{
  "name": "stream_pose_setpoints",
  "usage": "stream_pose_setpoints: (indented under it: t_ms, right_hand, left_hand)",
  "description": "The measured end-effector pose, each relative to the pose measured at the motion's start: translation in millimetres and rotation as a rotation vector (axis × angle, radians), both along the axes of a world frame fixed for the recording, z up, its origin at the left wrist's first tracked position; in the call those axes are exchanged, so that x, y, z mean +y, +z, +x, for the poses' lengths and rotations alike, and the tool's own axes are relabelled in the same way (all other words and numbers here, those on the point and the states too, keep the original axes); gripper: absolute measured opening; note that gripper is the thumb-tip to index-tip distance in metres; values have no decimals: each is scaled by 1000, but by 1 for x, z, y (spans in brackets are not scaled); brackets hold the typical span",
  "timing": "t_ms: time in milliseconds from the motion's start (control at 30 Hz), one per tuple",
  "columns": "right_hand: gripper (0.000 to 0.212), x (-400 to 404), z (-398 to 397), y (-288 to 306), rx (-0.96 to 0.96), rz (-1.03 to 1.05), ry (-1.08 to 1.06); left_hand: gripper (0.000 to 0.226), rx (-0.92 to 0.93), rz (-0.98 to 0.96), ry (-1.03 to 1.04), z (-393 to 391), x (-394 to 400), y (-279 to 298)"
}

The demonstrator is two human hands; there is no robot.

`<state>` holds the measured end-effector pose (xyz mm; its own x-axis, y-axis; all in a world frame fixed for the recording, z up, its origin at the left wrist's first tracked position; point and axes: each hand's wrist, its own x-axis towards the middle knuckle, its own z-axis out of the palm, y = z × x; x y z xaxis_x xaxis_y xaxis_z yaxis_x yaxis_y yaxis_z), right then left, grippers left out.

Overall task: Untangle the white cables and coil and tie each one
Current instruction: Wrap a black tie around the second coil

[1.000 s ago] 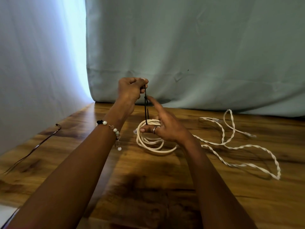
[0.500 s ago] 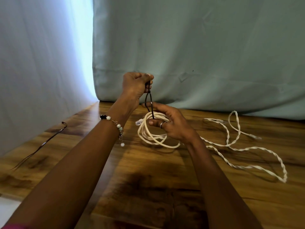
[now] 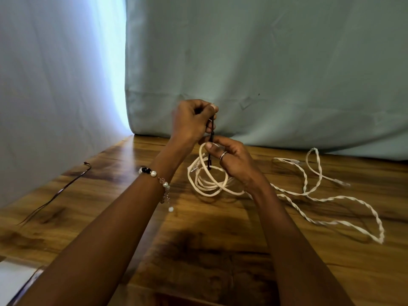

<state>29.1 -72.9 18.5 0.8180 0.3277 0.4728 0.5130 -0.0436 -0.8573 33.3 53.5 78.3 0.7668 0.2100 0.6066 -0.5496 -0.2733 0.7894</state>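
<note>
A white cable wound into a coil (image 3: pixel 209 184) is lifted at its far side off the wooden table (image 3: pixel 198 250). My right hand (image 3: pixel 234 161) grips the top of the coil, thumb and fingers curled round the strands. A thin dark tie (image 3: pixel 210 151) runs through the coil and up to my left hand (image 3: pixel 191 121), which pinches its upper end just above my right hand. To the right, two more white cables twisted round each other (image 3: pixel 344 199) sprawl loose on the table.
A second thin dark tie (image 3: pixel 64 188) lies on the table at the left. Pale curtains (image 3: pixel 265 62) hang behind and to the left of the table. The table's near left corner (image 3: pixel 33 268) shows at the bottom left.
My right hand has curled round the coil's top and raised it off the table. My left hand has kept the tie pulled upward, and the two hands have come closer together.
</note>
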Motion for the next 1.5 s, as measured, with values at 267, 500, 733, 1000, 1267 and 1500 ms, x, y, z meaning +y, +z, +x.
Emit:
stream_pose_setpoints:
  t_ms: [267, 500, 733, 1000, 1267, 1500]
  right_hand:
    - [16, 1, 5, -2, -110, -116, -136]
    - [18, -1, 12, -4, -145, -60, -223]
    - [15, -12, 10, -2, -98, -19, -209]
    - [21, -11, 11, -4, 59, 52, -226]
    - [13, -22, 12, -3, 151, 37, -170]
    - [24, -23, 12, -1, 134, 3, -228]
  left_hand:
    - [16, 14, -24, 96, 4, -3, -3]
    - [22, 240, -135, -145, -9, -1, -16]
    - [48, 422, 233, -624, -14, 11, -43]
    - [52, 352, 232, -639, -6, 25, -61]
    - [39, 344, 33, -513, -4, 11, -73]
    - [32, 262, -123, -458, -10, -7, -75]
